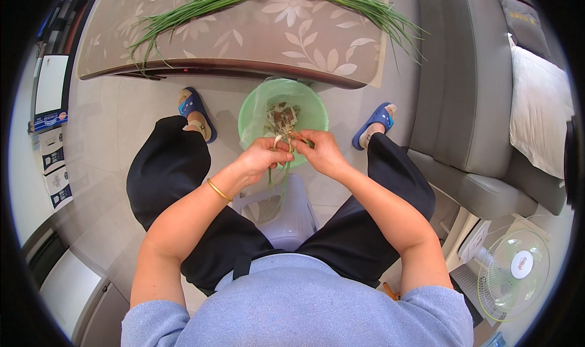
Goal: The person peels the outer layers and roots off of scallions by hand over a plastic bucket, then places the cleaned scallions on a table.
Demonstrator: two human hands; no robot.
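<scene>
My left hand grips a couple of green onions, their white root ends pointing away from me and their thin green tops hanging down. Close beside it, my right hand pinches something small and reddish-brown at the root end, perhaps peeled skin. Both hands are over the near rim of a light green plastic bin with a clear bag in it. Roots and brownish scraps lie inside the bin. On the table ahead rest a bunch of untrimmed green onions and a bunch with clean white ends.
A dark-edged table with a floral cover stands beyond the bin. Below my hands is a pale plastic stool between my legs. To the right are a grey sofa and an electric fan. Boxes line the left side.
</scene>
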